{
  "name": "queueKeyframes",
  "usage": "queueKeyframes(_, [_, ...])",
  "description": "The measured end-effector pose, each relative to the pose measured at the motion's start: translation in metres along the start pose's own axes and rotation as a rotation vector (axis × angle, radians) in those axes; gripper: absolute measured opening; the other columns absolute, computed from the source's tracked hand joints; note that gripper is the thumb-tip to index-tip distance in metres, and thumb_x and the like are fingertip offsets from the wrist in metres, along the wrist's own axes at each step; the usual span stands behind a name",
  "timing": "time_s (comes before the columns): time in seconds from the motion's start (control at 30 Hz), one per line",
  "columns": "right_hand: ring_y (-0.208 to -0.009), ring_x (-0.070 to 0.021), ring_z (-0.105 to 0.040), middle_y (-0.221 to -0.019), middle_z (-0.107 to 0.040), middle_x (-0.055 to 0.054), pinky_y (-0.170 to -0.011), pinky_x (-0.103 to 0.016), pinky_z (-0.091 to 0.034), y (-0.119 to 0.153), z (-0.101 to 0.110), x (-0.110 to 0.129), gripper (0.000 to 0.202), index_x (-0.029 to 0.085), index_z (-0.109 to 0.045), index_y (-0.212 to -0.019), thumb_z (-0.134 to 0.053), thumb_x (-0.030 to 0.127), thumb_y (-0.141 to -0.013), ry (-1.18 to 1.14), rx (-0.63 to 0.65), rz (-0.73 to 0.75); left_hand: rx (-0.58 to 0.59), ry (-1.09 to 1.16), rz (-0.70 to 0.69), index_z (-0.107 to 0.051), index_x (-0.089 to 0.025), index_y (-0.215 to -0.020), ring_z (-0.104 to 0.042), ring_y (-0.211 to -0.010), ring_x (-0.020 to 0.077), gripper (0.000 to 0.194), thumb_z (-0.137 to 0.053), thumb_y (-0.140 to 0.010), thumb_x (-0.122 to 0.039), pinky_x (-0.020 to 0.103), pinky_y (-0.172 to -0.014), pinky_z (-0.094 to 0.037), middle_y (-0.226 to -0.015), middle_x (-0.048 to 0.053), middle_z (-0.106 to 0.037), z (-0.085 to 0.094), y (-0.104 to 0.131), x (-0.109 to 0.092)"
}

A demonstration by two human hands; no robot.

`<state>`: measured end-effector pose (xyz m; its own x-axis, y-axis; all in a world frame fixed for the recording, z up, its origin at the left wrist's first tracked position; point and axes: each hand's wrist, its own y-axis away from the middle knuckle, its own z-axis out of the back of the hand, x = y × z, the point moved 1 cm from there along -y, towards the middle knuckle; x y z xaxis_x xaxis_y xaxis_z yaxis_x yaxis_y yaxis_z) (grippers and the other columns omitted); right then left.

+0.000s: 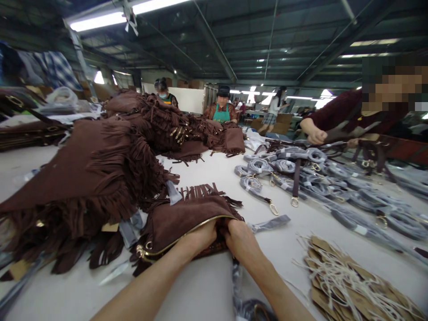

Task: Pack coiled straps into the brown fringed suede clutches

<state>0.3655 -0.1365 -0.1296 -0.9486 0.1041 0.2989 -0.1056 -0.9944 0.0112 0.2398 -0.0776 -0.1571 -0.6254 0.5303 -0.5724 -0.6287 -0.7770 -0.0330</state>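
Note:
A brown fringed bag [190,215] lies on the white table in front of me, its gold zipper [180,238] open along the near edge. My left hand [205,237] reaches into the opening, and the bag hides its fingers. At the right end of the zipper, my right hand [239,234] is curled closed on the bag's edge, its fingertips out of sight inside. A strip in clear plastic [270,224] lies just right of the bag.
A tall heap of brown fringed bags [96,165] stands at left. Plastic-wrapped straps [321,174] spread across the right side, where a co-worker's hand [314,133] holds a strap. Brown paper tags with white strings [347,281] lie at lower right. Other people work at the back.

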Motion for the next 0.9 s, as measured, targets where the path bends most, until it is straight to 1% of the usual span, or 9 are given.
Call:
queueKeyframes(0.1, [-0.096, -0.0235, -0.066, -0.096, -0.073, -0.011, -0.075, -0.027, -0.041, -0.001, 0.000, -0.003, 0.021, 0.016, -0.070, -0.095, -0.051, 0.012, -0.087, -0.025, 0.013, 0.010, -0.020, -0.034, 0.030, -0.056, -0.019, -0.123, -0.045, -0.127, 0.0293, 0.039, -0.036, -0.090, -0.015, 0.044, -0.117, -0.023, -0.129, 0.007, -0.060, 0.001, 0.003, 0.001])
queueKeyframes(0.3, [-0.097, -0.0237, -0.066, -0.098, -0.073, -0.011, -0.075, -0.027, -0.040, -0.005, -0.003, -0.005, 0.019, 0.016, -0.070, -0.094, -0.054, 0.012, -0.086, -0.072, 0.015, 0.022, -0.020, -0.038, 0.021, -0.054, -0.026, -0.127, -0.044, -0.129, 0.0245, 0.047, -0.032, -0.089, -0.009, 0.038, -0.117, -0.026, -0.122, 0.001, -0.065, -0.003, -0.004, 0.003])
queueKeyframes(0.43, [-0.097, -0.0231, -0.065, -0.099, -0.073, -0.011, -0.076, -0.027, -0.041, -0.002, 0.002, -0.001, 0.017, 0.016, -0.069, -0.093, -0.055, 0.012, -0.085, -0.109, 0.014, 0.057, -0.037, -0.058, -0.012, -0.051, -0.027, -0.130, -0.047, -0.126, 0.0230, 0.053, -0.032, -0.086, -0.005, 0.039, -0.115, -0.028, -0.119, 0.000, -0.066, 0.001, -0.001, -0.005])
queueKeyframes(0.57, [-0.090, -0.0203, -0.065, -0.094, -0.072, -0.007, -0.072, -0.026, -0.042, 0.012, 0.028, 0.007, 0.011, 0.019, -0.064, -0.086, -0.054, 0.021, -0.089, -0.138, 0.001, 0.161, -0.033, -0.116, -0.078, -0.051, -0.019, -0.130, -0.053, -0.118, 0.0255, 0.047, -0.042, -0.084, -0.010, 0.038, -0.107, -0.038, -0.123, 0.008, -0.063, 0.027, 0.024, -0.029])
queueKeyframes(0.63, [-0.082, -0.0209, -0.064, -0.086, -0.069, -0.007, -0.069, -0.028, -0.040, 0.019, 0.044, 0.011, 0.017, 0.019, -0.060, -0.083, -0.048, 0.023, -0.093, -0.118, -0.068, 0.206, -0.019, -0.173, -0.081, -0.058, -0.016, -0.116, -0.059, -0.105, 0.0268, 0.035, -0.041, -0.085, -0.012, 0.039, -0.094, -0.045, -0.114, 0.012, -0.065, 0.045, 0.038, -0.044])
queueKeyframes(0.7, [-0.079, -0.0213, -0.061, -0.083, -0.066, -0.007, -0.069, -0.030, -0.040, 0.025, 0.057, 0.014, 0.024, 0.019, -0.057, -0.082, -0.040, 0.025, -0.096, -0.141, -0.210, 0.282, -0.061, -0.175, -0.096, -0.060, -0.017, -0.094, -0.060, -0.088, 0.0248, 0.025, -0.037, -0.087, -0.013, 0.037, -0.081, -0.047, -0.099, 0.011, -0.065, 0.063, 0.051, -0.056])
queueKeyframes(0.73, [-0.078, -0.0208, -0.060, -0.082, -0.064, -0.007, -0.069, -0.031, -0.040, 0.027, 0.061, 0.016, 0.026, 0.020, -0.057, -0.083, -0.036, 0.026, -0.097, -0.196, -0.288, 0.331, -0.106, -0.123, -0.120, -0.057, -0.018, -0.084, -0.058, -0.082, 0.0228, 0.022, -0.036, -0.086, -0.013, 0.035, -0.076, -0.046, -0.092, 0.009, -0.063, 0.070, 0.056, -0.061])
queueKeyframes(0.8, [-0.071, -0.0180, -0.058, -0.076, -0.061, -0.003, -0.067, -0.029, -0.040, 0.029, 0.063, 0.019, 0.028, 0.020, -0.056, -0.088, -0.033, 0.031, -0.099, -0.401, -0.392, 0.396, -0.187, 0.112, -0.186, -0.050, -0.019, -0.074, -0.053, -0.079, 0.0188, 0.017, -0.038, -0.084, -0.014, 0.030, -0.073, -0.042, -0.084, 0.004, -0.058, 0.078, 0.065, -0.067])
queueKeyframes(0.9, [-0.056, -0.0126, -0.052, -0.066, -0.055, 0.003, -0.055, -0.024, -0.040, 0.028, 0.057, 0.023, 0.026, 0.021, -0.053, -0.102, -0.036, 0.040, -0.098, -0.813, -0.376, 0.344, -0.191, 0.554, -0.231, -0.044, -0.019, -0.069, -0.049, -0.078, 0.0154, 0.009, -0.043, -0.077, -0.015, 0.026, -0.071, -0.039, -0.079, 0.001, -0.054, 0.074, 0.071, -0.068])
